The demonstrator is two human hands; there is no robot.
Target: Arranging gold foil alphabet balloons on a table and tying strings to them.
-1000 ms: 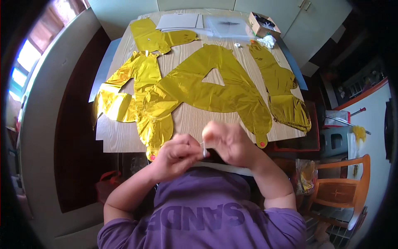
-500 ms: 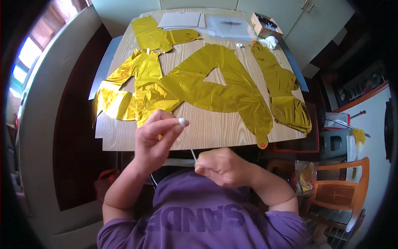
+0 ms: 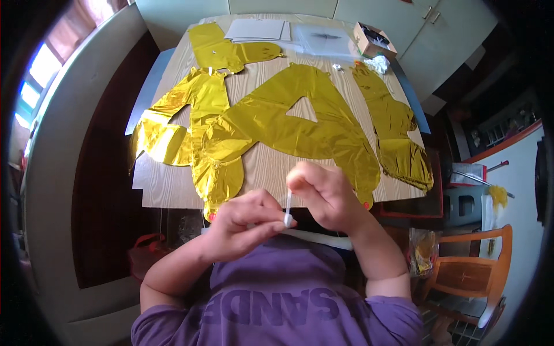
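My left hand [image 3: 245, 222], at the table's near edge, pinches a small white piece [image 3: 288, 220] between thumb and fingertips. Just right of it and a little higher, my right hand [image 3: 323, 196] is closed on the upper end of a thin white strip [image 3: 288, 200]. That strip runs down to the white piece, and the two appear to meet there. What exactly they are is too small to tell. Beyond my hands lies a flat, gold A-shaped foil balloon [image 3: 271, 124]. A second gold foil balloon [image 3: 208, 104] overlaps it on the left, its lower tip hanging past the edge.
On the wood-grain table [image 3: 265, 173] are another gold foil balloon [image 3: 395, 132] at the right and one [image 3: 219, 52] at the far left. Grey sheets [image 3: 257, 29], clear plastic [image 3: 326, 40], a box [image 3: 375, 41] and crumpled white material [image 3: 378, 63] sit at the back. A wooden chair [image 3: 467, 271] stands right.
My right hand has risen from below to above the white piece, with the strip. My left hand has come down and right, bringing the white piece to the strip's lower end.
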